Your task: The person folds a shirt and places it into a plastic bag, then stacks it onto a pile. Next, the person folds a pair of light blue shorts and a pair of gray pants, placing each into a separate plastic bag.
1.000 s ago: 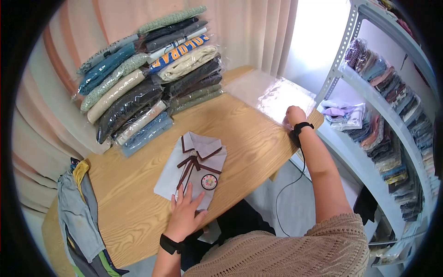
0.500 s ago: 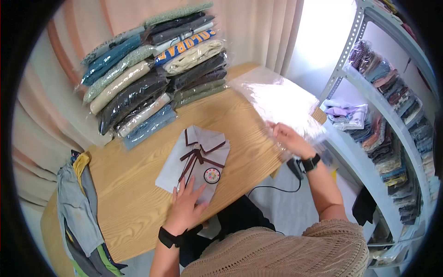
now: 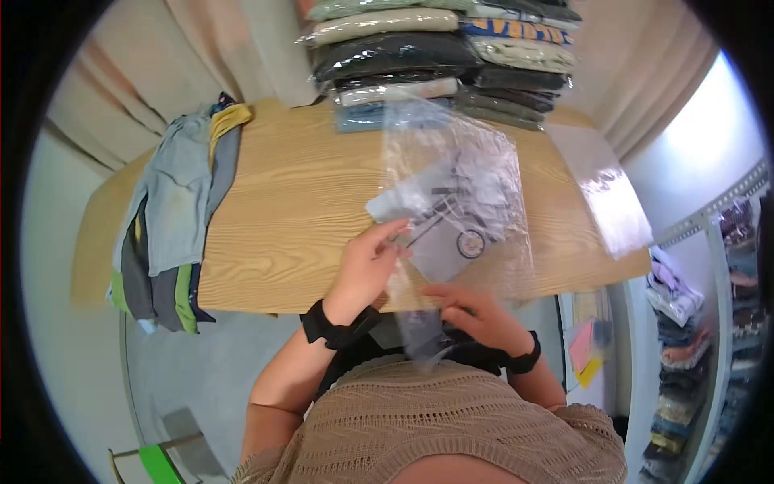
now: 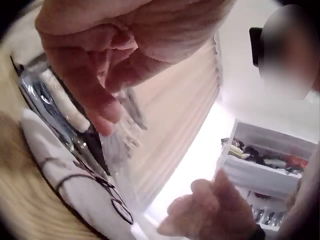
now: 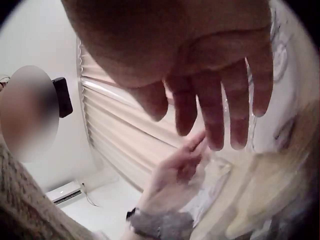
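A clear plastic bag point(image 3: 508, 202) hangs over the folded pale shirt point(image 3: 388, 203) with dark trim, whose round patch shows through the film. At the bag's left edge, my left hand point(image 3: 368, 266) pinches the film between thumb and fingers; in the left wrist view, the bag point(image 4: 120, 155) trails from the left hand's point(image 4: 95, 60) fingertips. My right hand point(image 3: 477, 320) is beside the bag's lower part, near the table's front edge. The right wrist view shows the right hand's point(image 5: 205, 75) fingers extended and slightly spread.
Bagged folded clothes point(image 3: 395, 56) are stacked at the back of the table point(image 3: 282, 234). Loose clothes point(image 3: 173, 202) lie at the left. More clear bags point(image 3: 606, 198) lie at the right, beside a metal shelf point(image 3: 717, 282) of packed garments.
The clear bag has come from the right side to above the shirt. My left hand has left the shirt and grips the bag; my right hand has moved in towards my body. The head view has turned.
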